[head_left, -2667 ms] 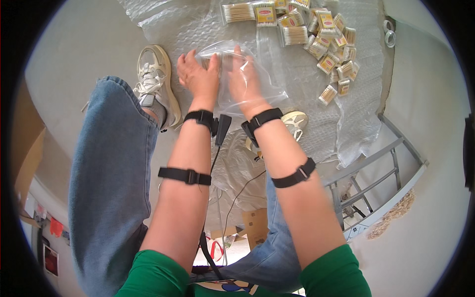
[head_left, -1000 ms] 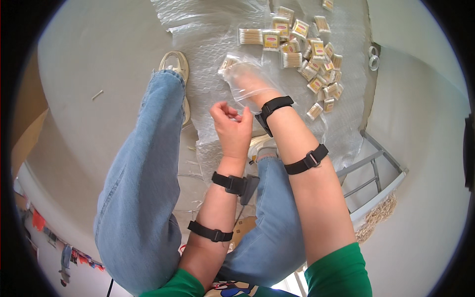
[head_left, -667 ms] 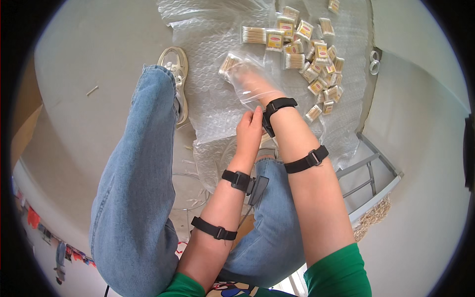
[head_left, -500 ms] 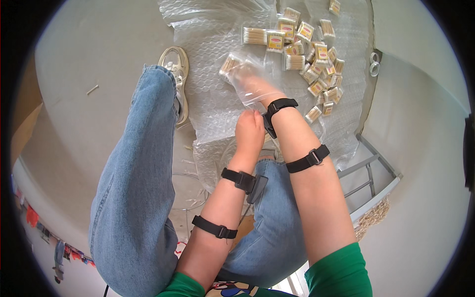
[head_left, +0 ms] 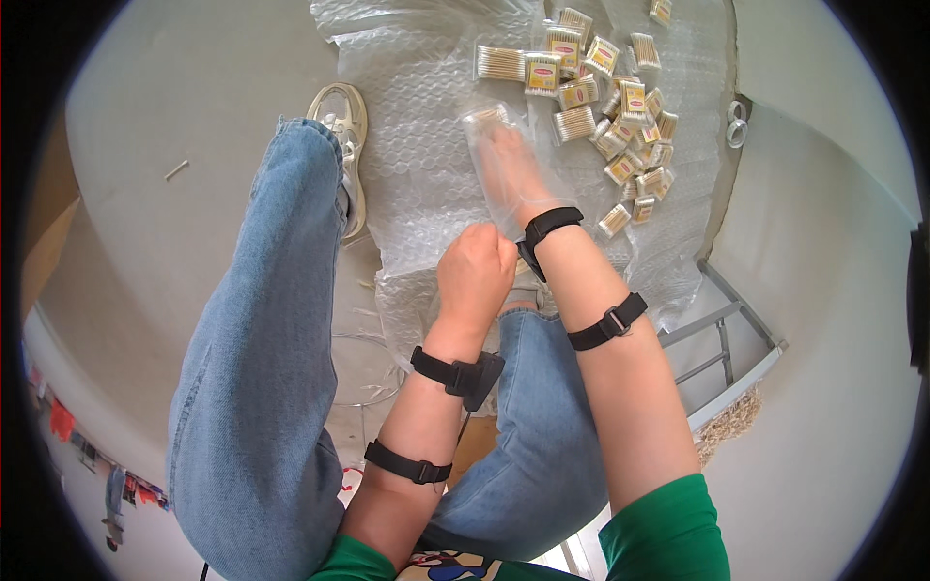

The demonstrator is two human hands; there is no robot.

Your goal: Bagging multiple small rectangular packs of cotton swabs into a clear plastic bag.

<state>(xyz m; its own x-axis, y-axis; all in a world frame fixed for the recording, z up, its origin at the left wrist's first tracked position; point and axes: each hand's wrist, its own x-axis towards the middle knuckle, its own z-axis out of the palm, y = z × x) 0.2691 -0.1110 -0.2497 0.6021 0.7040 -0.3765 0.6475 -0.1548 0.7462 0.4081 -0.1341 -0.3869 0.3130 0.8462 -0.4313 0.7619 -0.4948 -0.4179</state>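
Observation:
My right hand point(head_left: 515, 172) is inside a clear plastic bag point(head_left: 481, 167) that reaches back to the wrist. At its fingertips, in the far end of the bag, a pack of cotton swabs point(head_left: 487, 116) shows only in part through the film, and the fingers are closed on it. Just below the bag's mouth, my left hand point(head_left: 475, 276) is a closed fist, knuckles up, pinching the bag's edge near my right wrist. To the right of the bag lie several packs of cotton swabs point(head_left: 632, 101) with yellow labels, in a loose heap.
Bubble wrap point(head_left: 412, 145) covers the floor under the packs. My shoe point(head_left: 341, 126) stands at its left edge. A grey metal frame point(head_left: 727, 339) is on the right, near two white rings point(head_left: 736, 124). A small pale stick point(head_left: 176, 170) lies far left.
My right hand has straightened inside the bag, and the pack at its fingertips has shifted right. My left hand has turned knuckles up and moved slightly left and nearer.

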